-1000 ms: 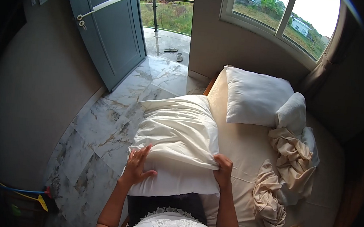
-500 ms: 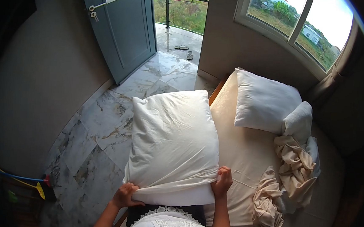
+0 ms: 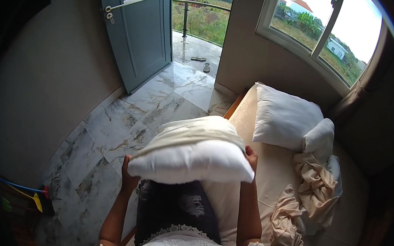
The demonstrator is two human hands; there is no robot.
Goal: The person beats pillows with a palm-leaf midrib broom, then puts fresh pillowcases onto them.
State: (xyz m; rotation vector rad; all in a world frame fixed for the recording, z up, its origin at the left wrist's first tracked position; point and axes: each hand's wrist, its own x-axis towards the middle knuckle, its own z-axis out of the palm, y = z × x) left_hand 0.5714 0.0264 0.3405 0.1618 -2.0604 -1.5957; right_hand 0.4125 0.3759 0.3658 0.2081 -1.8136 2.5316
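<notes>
A white pillow is held up in front of my lap, its near end bulging out of an off-white pillowcase that covers the far part. My left hand grips the case's edge at the pillow's left side, fingers partly hidden behind it. At the right side, my right hand is closed on the case's edge near the pillow's corner. Both arms reach forward, one on each side of the pillow.
On the bed to the right lie a large white pillow, a smaller one and crumpled beige cloths. An open door is ahead; cleaning tools are at the lower left.
Both hands have moved up and forward, raising the pillow's near end. The pillow is now tilted, with more of its white end showing outside the case.
</notes>
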